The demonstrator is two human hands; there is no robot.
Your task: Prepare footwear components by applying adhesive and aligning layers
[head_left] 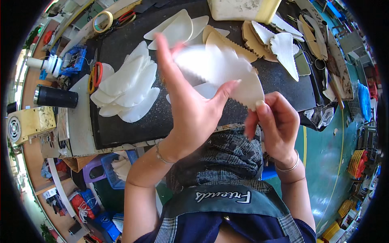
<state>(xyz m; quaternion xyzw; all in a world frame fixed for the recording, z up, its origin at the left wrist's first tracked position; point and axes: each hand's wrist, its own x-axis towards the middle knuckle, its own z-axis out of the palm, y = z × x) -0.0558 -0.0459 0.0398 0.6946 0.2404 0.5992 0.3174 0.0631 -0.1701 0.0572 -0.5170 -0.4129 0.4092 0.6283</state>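
Observation:
Between the thumb and fingers of my right hand (281, 127) is the lower corner of a thin white sheet piece with jagged, toothed edges (239, 73). It is held above the dark work mat, its far end smeared by motion and glare. My left hand (190, 109) is spread open, thumb apart from the upright fingers, which blur at the tips. The left thumb lies against or just in front of the toothed piece; I cannot tell which. Left of that hand, a fanned pile of white leaf-shaped pieces (129, 87) rests on the mat.
Smooth white pieces (174, 30) and tan toothed pieces (233, 46) lie at the back. More white toothed pieces (284, 54) lie back right, near a whitish container (239, 10). Scissors with red and yellow handles (95, 77), a tape roll (103, 22) and a black cylinder (54, 96) are at left.

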